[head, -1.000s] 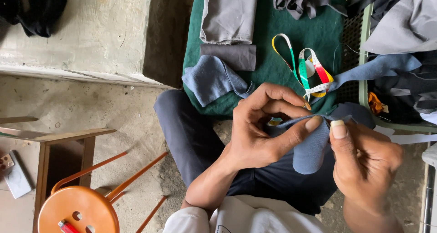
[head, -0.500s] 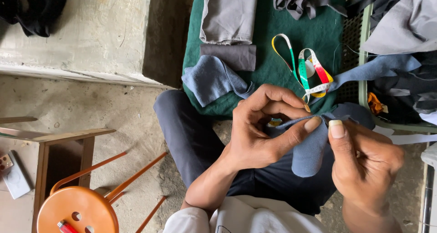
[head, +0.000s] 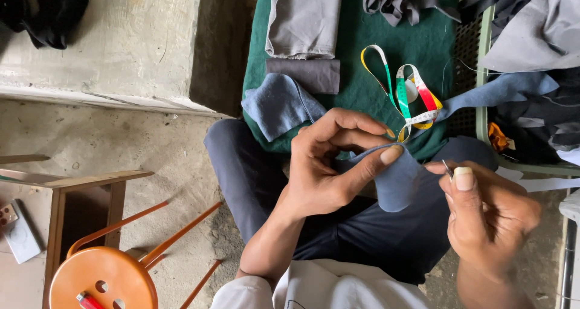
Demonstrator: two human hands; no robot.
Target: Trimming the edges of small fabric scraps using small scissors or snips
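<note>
My left hand pinches a piece of blue-grey fabric between thumb and fingers, above my lap. My right hand sits just right of it, thumb and forefinger closed on a thin metal needle whose tip points up toward the cloth edge. Any thread is too fine to make out. Both hands hover over my dark trousers.
A green cloth-covered surface lies ahead with grey fabric pieces, a blue scrap and a multicoloured tape measure. A green basket of cloth stands at right. An orange stool and a wooden frame are at lower left.
My right hand has shifted slightly right and down, away from the fabric, with the needle now showing above the thumb. My left hand keeps its pinch on the cloth.
</note>
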